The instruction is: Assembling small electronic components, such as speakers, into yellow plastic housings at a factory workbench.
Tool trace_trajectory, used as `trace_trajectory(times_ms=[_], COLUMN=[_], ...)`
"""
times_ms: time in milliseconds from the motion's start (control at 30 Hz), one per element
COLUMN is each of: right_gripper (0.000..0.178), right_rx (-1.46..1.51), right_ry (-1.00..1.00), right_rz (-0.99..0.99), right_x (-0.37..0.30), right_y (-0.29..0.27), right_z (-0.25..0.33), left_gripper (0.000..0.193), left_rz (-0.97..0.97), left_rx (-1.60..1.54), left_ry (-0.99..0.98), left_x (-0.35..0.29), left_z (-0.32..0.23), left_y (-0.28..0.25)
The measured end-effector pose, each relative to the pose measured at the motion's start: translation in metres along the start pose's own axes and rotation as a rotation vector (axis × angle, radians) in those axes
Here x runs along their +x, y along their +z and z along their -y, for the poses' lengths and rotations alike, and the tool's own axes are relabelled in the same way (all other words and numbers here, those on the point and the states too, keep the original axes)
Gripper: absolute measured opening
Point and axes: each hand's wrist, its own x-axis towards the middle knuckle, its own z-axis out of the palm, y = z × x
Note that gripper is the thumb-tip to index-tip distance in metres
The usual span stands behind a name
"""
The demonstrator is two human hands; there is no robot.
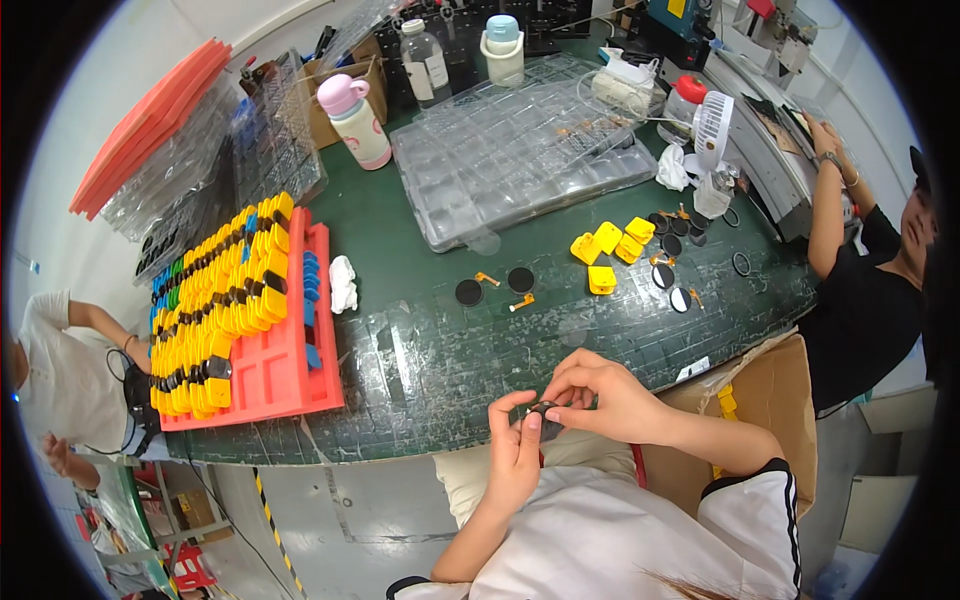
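The left hand and the right hand are meeting well apart from the clear compartment tray, on its near side, around the tabletop's near edge. Fingers of both hands are gripping a small dark piece between them, partly covering it, so its exact shape is staying unclear.

Just nearer than the tray, two black discs are lying flat beside small orange strips. Right of these, on the tray's near side, yellow blocks are sitting in a loose cluster. Left of the tray, a red rack is holding rows of yellow pieces, and a white crumpled tissue is lying between them. Right of the tray, a small white fan is standing; farther right, a co-worker is reaching toward grey equipment.
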Motion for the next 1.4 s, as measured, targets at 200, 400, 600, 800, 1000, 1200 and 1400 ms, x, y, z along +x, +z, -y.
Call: trace_trajectory(times_ms=[200, 400, 600, 800, 1000, 1200, 1400], right_gripper=[0.016, 0.011, 0.010, 0.032, 0.029, 0.028, 0.031], right_rx=[-0.406, -0.922, -0.966, -0.916, -1.249, -0.711, 0.884], right_ry=[-0.442, -1.184, -1.275, -0.773, -0.306, -0.226, 0.251], right_rz=[-0.190, -0.289, -0.230, -0.374, -0.268, -0.291, -0.050], right_x=[-0.004, -0.008, -0.005, 0.028, 0.053, 0.053, 0.028], right_y=[-0.002, -0.012, -0.023, -0.058, -0.083, -0.083, -0.061], right_z=[-0.006, -0.012, -0.016, -0.038, -0.090, -0.096, -0.032], left_gripper=[0.037, 0.043, 0.027, 0.019, 0.018, 0.021, 0.022], left_rz=[-0.031, 0.088, 0.072, -0.047, -0.085, -0.123, -0.182], left_rx=[-0.189, -0.327, -0.016, 0.010, -0.258, -0.131, -0.108], left_ry=[0.040, -0.246, -0.237, -0.251, -0.218, -0.191, -0.146], left_x=[0.010, 0.015, 0.019, 0.022, 0.024, 0.022, 0.024], left_z=[-0.004, -0.024, -0.031, -0.025, -0.025, -0.030, -0.033], left_y=[0.010, -0.009, -0.008, -0.007, -0.003, -0.001, -0.002])
